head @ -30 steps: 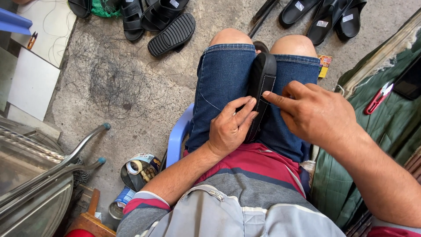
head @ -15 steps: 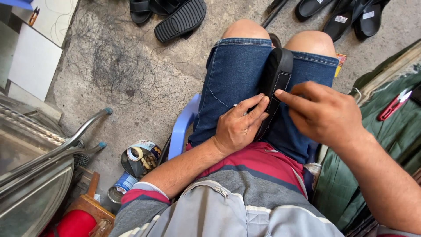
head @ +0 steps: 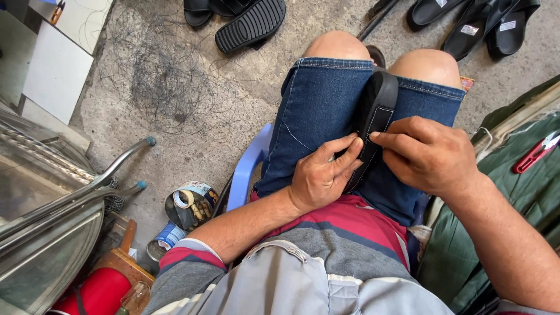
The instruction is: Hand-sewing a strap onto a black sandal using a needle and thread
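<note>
— Hands first: what are they doing?

— My left hand [head: 321, 178] is resting on my left thigh, fingers curled together and pinching what I think is a needle, though it is too thin to be sure. A pale thread [head: 300, 142] is trailing from it across my denim shorts [head: 318, 105]. My right hand [head: 429, 154] is pressing down with the forefinger stretched out, its tip touching the black sandal [head: 376, 114].

— And where is that sandal lying?

— It is sitting wedged between my thighs, running lengthwise from my knees toward my lap, with white stitching showing along its edge just beside my fingertips.

— What is lying around you?

— I am sitting on a blue plastic chair [head: 245, 175]. More black sandals [head: 251, 23] are lying on the concrete ahead, an open tin [head: 189, 204] is standing by the chair, and red snips [head: 534, 153] are resting on green cloth [head: 525, 198] to my right.
</note>
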